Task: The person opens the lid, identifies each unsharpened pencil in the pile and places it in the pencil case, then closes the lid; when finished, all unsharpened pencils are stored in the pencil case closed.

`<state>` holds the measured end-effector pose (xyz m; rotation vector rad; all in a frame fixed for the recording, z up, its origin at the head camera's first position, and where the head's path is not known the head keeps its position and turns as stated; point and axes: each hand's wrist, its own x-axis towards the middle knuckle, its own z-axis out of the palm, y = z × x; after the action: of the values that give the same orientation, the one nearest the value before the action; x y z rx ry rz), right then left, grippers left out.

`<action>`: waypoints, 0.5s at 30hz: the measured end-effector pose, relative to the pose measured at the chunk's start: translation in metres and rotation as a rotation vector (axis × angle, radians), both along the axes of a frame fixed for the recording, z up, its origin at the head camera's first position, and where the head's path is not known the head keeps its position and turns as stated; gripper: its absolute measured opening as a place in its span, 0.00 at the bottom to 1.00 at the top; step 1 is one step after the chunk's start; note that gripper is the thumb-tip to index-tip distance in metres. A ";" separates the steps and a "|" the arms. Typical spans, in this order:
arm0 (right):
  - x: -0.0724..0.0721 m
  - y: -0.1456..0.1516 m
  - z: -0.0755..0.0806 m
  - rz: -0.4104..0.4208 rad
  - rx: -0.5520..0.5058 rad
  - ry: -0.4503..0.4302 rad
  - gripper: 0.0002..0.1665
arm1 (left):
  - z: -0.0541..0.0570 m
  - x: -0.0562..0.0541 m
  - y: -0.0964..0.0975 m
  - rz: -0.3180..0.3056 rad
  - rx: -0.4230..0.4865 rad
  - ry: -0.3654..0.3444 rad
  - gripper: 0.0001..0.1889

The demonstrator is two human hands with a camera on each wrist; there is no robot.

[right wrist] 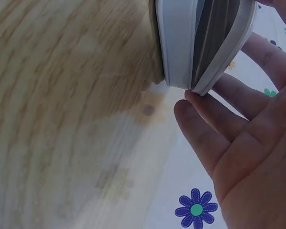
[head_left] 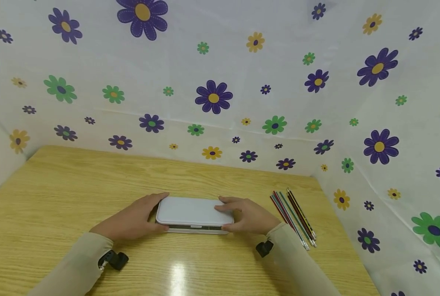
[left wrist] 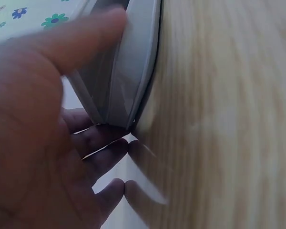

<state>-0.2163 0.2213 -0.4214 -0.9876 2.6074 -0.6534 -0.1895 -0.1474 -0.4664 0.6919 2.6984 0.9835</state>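
A white pencil case [head_left: 190,210] lies on the wooden table with its hinge side away from me. Its lid is slightly raised, leaving a dark gap along the front by the clasp. My left hand [head_left: 131,218] grips the left end, thumb at the front edge and fingers round the back. At the other end, my right hand [head_left: 255,216] holds the case between a thumb at the front and fingers over the lid and back. Both wrist views show the lid [right wrist: 231,47] angled open from the base [left wrist: 133,71]; little of the inside shows.
To the right of the case, several pencils [head_left: 297,213] lie in a loose bundle beside my right forearm. A white cloth with printed flowers [head_left: 183,82] hangs behind the table [head_left: 94,176] and along its right side. Each wrist carries a small black camera [head_left: 118,260].
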 end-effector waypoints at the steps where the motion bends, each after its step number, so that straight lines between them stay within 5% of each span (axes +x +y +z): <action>1: 0.000 0.000 0.000 -0.001 0.007 0.010 0.35 | 0.001 0.000 0.000 0.003 0.010 -0.005 0.57; 8: 0.003 0.002 0.000 -0.005 0.000 0.096 0.33 | 0.003 0.000 -0.001 0.026 0.040 -0.026 0.56; 15: 0.002 0.004 -0.001 -0.069 -0.082 0.035 0.32 | 0.001 -0.001 -0.001 0.027 0.026 -0.021 0.57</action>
<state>-0.2140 0.2257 -0.4224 -0.9449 2.6746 -0.7724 -0.1910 -0.1481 -0.4654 0.6481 2.6881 1.0283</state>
